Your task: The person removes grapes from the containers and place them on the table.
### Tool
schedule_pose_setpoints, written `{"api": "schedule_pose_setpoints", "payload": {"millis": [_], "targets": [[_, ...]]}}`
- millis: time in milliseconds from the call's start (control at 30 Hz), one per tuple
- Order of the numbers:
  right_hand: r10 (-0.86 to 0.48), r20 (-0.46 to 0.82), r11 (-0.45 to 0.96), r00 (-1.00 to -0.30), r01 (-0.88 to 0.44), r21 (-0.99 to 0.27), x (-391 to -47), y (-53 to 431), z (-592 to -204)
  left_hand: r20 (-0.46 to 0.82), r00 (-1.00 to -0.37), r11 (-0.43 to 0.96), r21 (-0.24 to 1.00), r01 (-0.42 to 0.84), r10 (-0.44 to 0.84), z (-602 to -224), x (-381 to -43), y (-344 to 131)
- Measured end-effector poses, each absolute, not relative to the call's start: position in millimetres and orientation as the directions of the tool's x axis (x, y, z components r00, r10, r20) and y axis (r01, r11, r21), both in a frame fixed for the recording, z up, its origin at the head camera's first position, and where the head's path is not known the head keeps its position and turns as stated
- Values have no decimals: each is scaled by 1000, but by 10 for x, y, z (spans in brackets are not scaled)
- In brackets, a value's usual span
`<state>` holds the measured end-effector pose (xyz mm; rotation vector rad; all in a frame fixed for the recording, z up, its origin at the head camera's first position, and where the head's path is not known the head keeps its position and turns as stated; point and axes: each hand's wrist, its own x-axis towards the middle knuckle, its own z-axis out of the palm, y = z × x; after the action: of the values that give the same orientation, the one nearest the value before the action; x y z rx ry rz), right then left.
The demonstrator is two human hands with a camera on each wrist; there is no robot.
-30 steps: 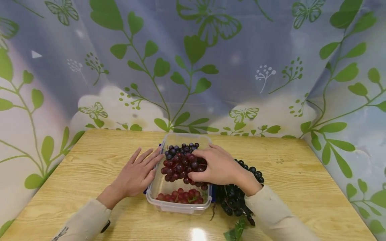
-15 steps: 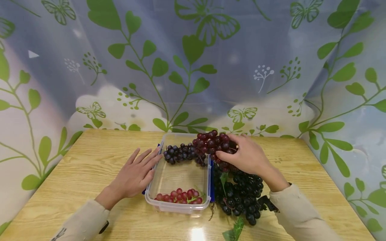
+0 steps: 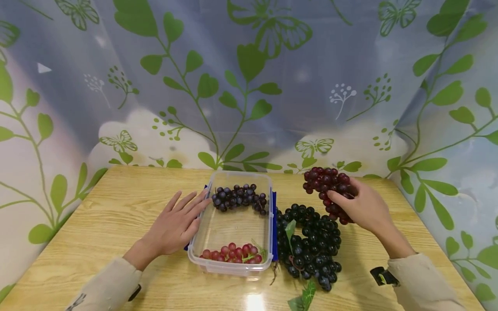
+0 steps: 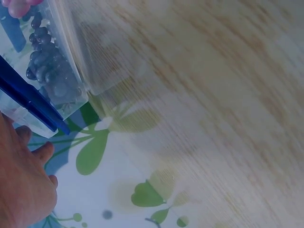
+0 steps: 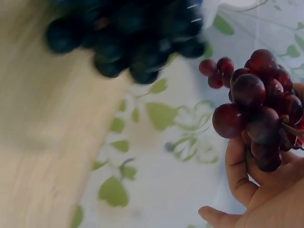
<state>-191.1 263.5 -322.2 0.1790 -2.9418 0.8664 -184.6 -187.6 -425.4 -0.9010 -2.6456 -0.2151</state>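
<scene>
A bunch of dark red grapes [image 3: 324, 183] is gripped in my right hand [image 3: 367, 205], held up over the right side of the table. In the right wrist view the fingers curl under the red grapes [image 5: 263, 109]. My left hand [image 3: 175, 222] lies with straight fingers against the left side of a clear plastic container [image 3: 233, 222]. Inside that container, a bunch of blue-black grapes [image 3: 237, 198] lies at the back and a small bunch of pinkish-red grapes [image 3: 231, 253] at the front. The left wrist view shows the left hand [image 4: 23, 175] beside the container's blue clip [image 4: 33, 99].
A large bunch of black grapes [image 3: 311, 246] lies right of the container, close to its blue clip [image 3: 274, 224]. A green leaf [image 3: 303, 298] rests near the table's front. Behind the wooden table [image 3: 128, 194] hangs a curtain [image 3: 295, 99] printed with leaves and butterflies.
My right hand has lifted the dark red grapes out of the container and carried them right, past the black grapes. The left hand has stayed at the container's side.
</scene>
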Motion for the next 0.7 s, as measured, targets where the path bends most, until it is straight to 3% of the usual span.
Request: {"api": "schedule_pose_setpoints", "payload": {"millis": [400,700], "targets": [[21,11,886,-1000,13,-464,-1839,3034,-3542,358,-746,788,44,614,561,-4267,-1852,-1864],[58,-139,916,-989,108,-387,-1747,3151,-3783,369,-742,783,58,619,560,-4269,-1849,-1868]]}}
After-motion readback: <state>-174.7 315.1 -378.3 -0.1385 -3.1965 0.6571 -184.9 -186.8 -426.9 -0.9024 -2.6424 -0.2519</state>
